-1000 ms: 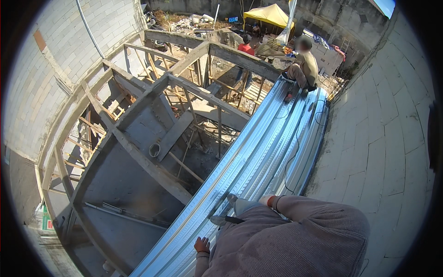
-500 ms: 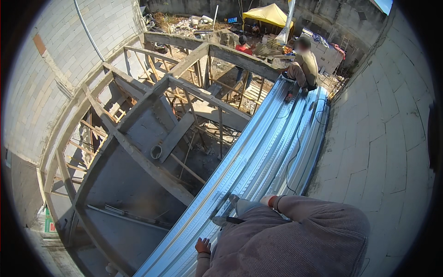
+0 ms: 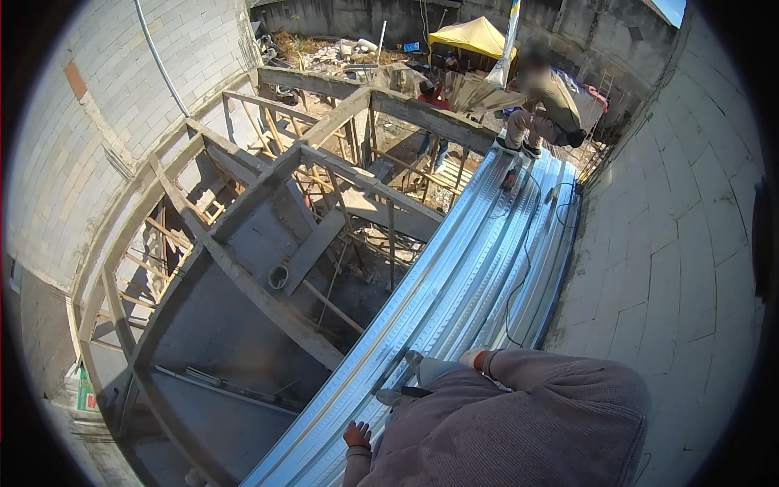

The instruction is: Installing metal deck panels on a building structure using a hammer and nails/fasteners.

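Note:
Long, ribbed, silvery metal decking sheets [image 3: 454, 284] lie beneath me, stretching from the lower left to the upper right. Over their left edge, my left hand [image 3: 357, 434] hangs at my side with its fingers apart and nothing in it. My right hand [image 3: 473, 358] shows only in part beyond a reddish cuff, beside my leg; its fingers are too hidden to make out. Both my shoes [image 3: 391, 397] rest on the sheets. Farther along lies a small red-and-black power tool [image 3: 510, 178], with a dark cord [image 3: 519, 286] running back over the metal.
A co-worker [image 3: 542, 122] stoops at the far end of the sheets. Below, a person in red [image 3: 432, 97] stands near a bundle of thin sheets [image 3: 485, 93]. Left of me, concrete beams [image 3: 268, 300] frame deep openings. A block wall [image 3: 649, 260] rises on the right.
The co-worker has risen from sitting to a stooped stand at the far end. The bundle of thin sheets beyond appears raised. My hands stay nearly where they were.

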`<control>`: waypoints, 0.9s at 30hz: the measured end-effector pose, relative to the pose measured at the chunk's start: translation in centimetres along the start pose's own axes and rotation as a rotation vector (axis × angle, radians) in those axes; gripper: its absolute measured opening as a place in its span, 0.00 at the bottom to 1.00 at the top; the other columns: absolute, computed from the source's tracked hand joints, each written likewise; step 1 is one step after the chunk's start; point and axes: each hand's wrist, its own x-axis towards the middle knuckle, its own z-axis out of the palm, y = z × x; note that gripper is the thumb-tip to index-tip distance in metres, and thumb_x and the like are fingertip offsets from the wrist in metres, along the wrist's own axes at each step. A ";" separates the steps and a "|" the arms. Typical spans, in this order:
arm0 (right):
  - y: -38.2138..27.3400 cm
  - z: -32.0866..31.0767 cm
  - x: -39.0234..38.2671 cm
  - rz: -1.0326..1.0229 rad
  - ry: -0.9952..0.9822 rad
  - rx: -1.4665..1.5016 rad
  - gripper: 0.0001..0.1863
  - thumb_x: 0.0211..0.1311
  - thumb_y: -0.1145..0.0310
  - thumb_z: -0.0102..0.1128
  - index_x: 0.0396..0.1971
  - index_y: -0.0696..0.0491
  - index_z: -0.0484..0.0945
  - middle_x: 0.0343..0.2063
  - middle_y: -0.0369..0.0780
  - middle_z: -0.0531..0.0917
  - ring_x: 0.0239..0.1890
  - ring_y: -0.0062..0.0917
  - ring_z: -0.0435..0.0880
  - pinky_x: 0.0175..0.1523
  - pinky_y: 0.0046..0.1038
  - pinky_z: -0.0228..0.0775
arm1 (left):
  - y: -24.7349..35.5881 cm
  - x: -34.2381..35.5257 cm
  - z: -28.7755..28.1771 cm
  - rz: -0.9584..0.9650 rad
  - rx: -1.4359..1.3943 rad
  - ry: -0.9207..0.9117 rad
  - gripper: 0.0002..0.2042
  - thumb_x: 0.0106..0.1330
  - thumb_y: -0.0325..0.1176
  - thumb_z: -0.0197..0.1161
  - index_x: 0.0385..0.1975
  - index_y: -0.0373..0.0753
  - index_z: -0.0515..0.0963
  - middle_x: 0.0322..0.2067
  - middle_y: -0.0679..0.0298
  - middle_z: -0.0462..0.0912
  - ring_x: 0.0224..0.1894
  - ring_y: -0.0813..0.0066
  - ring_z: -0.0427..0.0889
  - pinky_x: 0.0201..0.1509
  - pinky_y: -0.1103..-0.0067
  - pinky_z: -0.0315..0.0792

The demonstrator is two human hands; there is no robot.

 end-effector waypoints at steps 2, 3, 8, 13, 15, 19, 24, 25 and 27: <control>-0.4 -0.7 -0.3 0.012 0.005 0.051 0.18 0.60 0.62 0.51 0.44 0.56 0.81 0.45 0.47 0.82 0.50 0.40 0.81 0.52 0.36 0.73 | -0.4 0.6 0.1 -0.039 -0.183 0.113 0.20 0.72 0.39 0.41 0.60 0.38 0.61 0.60 0.48 0.68 0.60 0.50 0.71 0.59 0.55 0.66; -0.6 -1.1 -0.3 0.003 -0.010 0.039 0.18 0.59 0.63 0.52 0.44 0.56 0.81 0.45 0.48 0.82 0.50 0.40 0.81 0.52 0.36 0.73 | -0.7 0.8 0.2 -0.039 -0.185 0.115 0.20 0.72 0.39 0.41 0.60 0.38 0.61 0.60 0.48 0.68 0.60 0.50 0.71 0.59 0.55 0.66; 1.0 -0.8 2.1 -0.036 0.021 -0.183 0.16 0.54 0.68 0.55 0.41 0.58 0.82 0.45 0.51 0.81 0.50 0.41 0.81 0.53 0.37 0.72 | -0.4 1.2 0.4 -0.039 -0.231 0.106 0.19 0.72 0.38 0.43 0.58 0.37 0.62 0.58 0.48 0.70 0.60 0.50 0.71 0.57 0.54 0.67; 0.0 -7.6 1.3 0.045 0.261 0.036 0.18 0.52 0.71 0.54 0.43 0.59 0.79 0.45 0.53 0.80 0.52 0.43 0.79 0.54 0.39 0.71 | 2.1 -1.4 0.4 0.072 0.356 -0.015 0.18 0.71 0.36 0.42 0.58 0.37 0.62 0.57 0.48 0.71 0.58 0.52 0.73 0.53 0.58 0.72; -0.4 -9.2 1.8 0.049 0.312 0.072 0.18 0.52 0.71 0.54 0.44 0.59 0.79 0.45 0.54 0.80 0.52 0.43 0.79 0.54 0.39 0.71 | 1.3 0.0 0.1 -0.177 -0.547 0.142 0.18 0.71 0.36 0.43 0.58 0.37 0.62 0.57 0.49 0.71 0.57 0.51 0.74 0.53 0.58 0.73; -3.0 -11.2 1.7 0.068 0.338 0.107 0.17 0.53 0.70 0.53 0.42 0.59 0.80 0.44 0.54 0.80 0.51 0.44 0.79 0.54 0.39 0.71 | -1.6 -0.1 -1.5 0.122 -0.051 0.105 0.20 0.68 0.34 0.53 0.52 0.25 0.64 0.45 0.44 0.74 0.49 0.47 0.79 0.45 0.54 0.80; -6.2 -9.5 2.2 0.011 0.311 0.118 0.17 0.54 0.68 0.52 0.42 0.59 0.80 0.45 0.54 0.80 0.51 0.44 0.78 0.55 0.38 0.71 | -3.3 0.0 -2.8 -0.101 -0.324 0.139 0.19 0.72 0.36 0.42 0.59 0.38 0.61 0.57 0.48 0.71 0.57 0.50 0.73 0.55 0.55 0.70; -6.8 -8.8 2.5 0.004 0.246 0.094 0.19 0.54 0.65 0.53 0.45 0.59 0.78 0.46 0.54 0.79 0.52 0.45 0.78 0.55 0.39 0.70 | -4.0 0.0 -3.2 -0.005 -0.112 0.074 0.19 0.72 0.36 0.42 0.59 0.38 0.61 0.58 0.48 0.70 0.58 0.49 0.73 0.55 0.54 0.70; -7.1 -6.5 3.4 0.006 0.182 0.069 0.22 0.54 0.63 0.54 0.47 0.59 0.76 0.48 0.54 0.78 0.53 0.46 0.77 0.55 0.39 0.69 | -3.6 -0.3 -3.1 -0.017 -0.099 0.071 0.19 0.72 0.36 0.42 0.60 0.38 0.61 0.58 0.48 0.70 0.58 0.49 0.73 0.55 0.54 0.70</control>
